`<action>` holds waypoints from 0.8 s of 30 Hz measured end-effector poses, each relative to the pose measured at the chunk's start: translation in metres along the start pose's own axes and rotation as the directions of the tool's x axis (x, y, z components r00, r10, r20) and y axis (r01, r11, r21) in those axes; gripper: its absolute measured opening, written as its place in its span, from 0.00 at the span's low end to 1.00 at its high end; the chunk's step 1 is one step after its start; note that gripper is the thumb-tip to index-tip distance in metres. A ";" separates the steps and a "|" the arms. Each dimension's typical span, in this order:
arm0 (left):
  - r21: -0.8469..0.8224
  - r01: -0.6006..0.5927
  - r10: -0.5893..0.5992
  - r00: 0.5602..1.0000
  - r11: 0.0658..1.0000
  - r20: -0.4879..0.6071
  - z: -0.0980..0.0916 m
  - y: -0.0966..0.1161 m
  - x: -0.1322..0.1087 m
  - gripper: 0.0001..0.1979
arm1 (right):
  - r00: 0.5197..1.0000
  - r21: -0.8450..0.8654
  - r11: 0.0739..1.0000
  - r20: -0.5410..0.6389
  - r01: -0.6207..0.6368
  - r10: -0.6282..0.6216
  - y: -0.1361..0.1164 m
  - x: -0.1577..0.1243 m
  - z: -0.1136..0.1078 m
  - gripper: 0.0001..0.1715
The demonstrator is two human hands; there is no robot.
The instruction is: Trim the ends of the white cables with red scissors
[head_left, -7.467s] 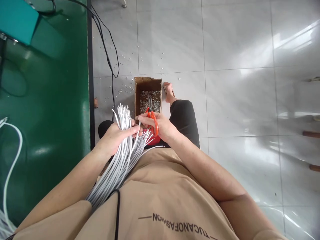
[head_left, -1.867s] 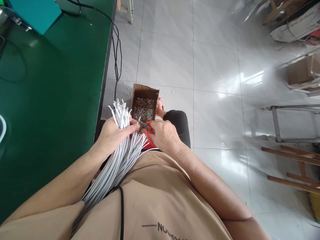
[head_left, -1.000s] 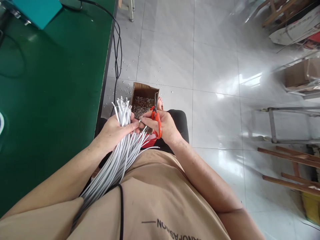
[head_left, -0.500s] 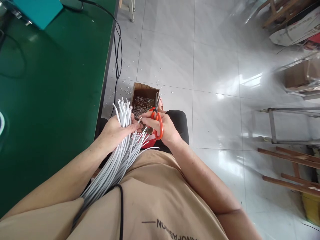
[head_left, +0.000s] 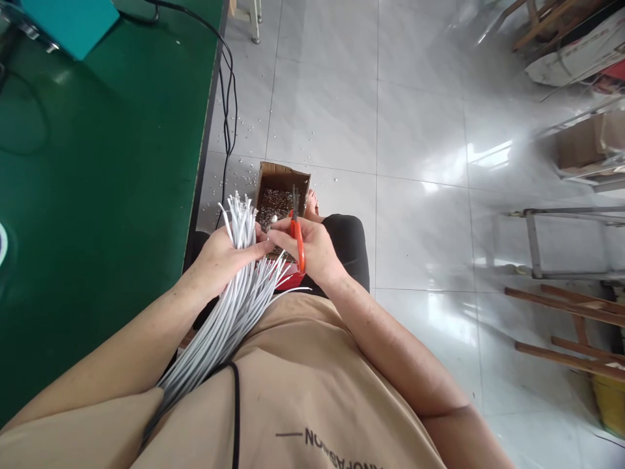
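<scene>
A green table [head_left: 112,195] fills the space left of the hands, a teal case [head_left: 73,26] standing on its far part. Cords [head_left: 227,104] hang over the table's edge, ahead of the left hand. The floor [head_left: 420,228] is pale, glossy tile, with small bits [head_left: 251,166] scattered ahead of the left hand. Just beyond both hands stands an open box [head_left: 284,174], small scraps [head_left: 276,197] covering its bottom. Well to the right of the hands are a metal rack [head_left: 534,244], wooden legs [head_left: 561,303] and, farther ahead, a carton [head_left: 581,140].

The left hand [head_left: 227,257] is closed around a thick bundle of white wires [head_left: 209,345], stripped-looking ends upward; the rest runs back from that hand along the shirt [head_left: 303,384]. Other wire ends fan out under the right hand [head_left: 315,251]. The right hand holds orange-handled scissors [head_left: 298,241] against its palm, blades pointing away; whether they are parted is unclear. Its thumb and forefinger are pinched beside the left thumb, a small white tip [head_left: 274,219] showing there.
</scene>
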State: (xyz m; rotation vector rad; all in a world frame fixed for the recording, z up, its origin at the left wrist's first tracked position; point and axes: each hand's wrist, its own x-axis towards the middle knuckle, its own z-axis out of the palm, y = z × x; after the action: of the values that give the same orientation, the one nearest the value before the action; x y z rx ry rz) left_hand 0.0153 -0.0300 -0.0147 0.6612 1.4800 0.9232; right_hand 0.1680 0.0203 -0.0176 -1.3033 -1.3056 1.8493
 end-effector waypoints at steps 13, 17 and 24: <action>-0.123 0.103 -0.098 0.994 0.987 0.043 0.001 0.005 -0.001 0.13 | 0.987 -0.113 0.991 -0.138 0.070 -0.085 -0.001 0.001 -0.003 0.14; -0.118 0.087 -0.081 0.995 0.989 0.060 0.002 0.006 -0.002 0.11 | 1.000 -0.107 0.994 -0.007 0.016 -0.017 -0.001 0.001 -0.004 0.16; -0.139 0.093 -0.088 0.995 0.986 0.042 0.002 0.005 -0.003 0.13 | 0.994 0.091 0.991 0.047 -0.098 0.094 0.000 0.002 -0.009 0.18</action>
State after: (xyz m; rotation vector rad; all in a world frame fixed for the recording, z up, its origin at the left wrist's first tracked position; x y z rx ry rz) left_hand 0.0174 -0.0294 -0.0085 0.5005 1.3877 0.9319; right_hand 0.1752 0.0256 -0.0186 -1.3046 -1.1816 1.9892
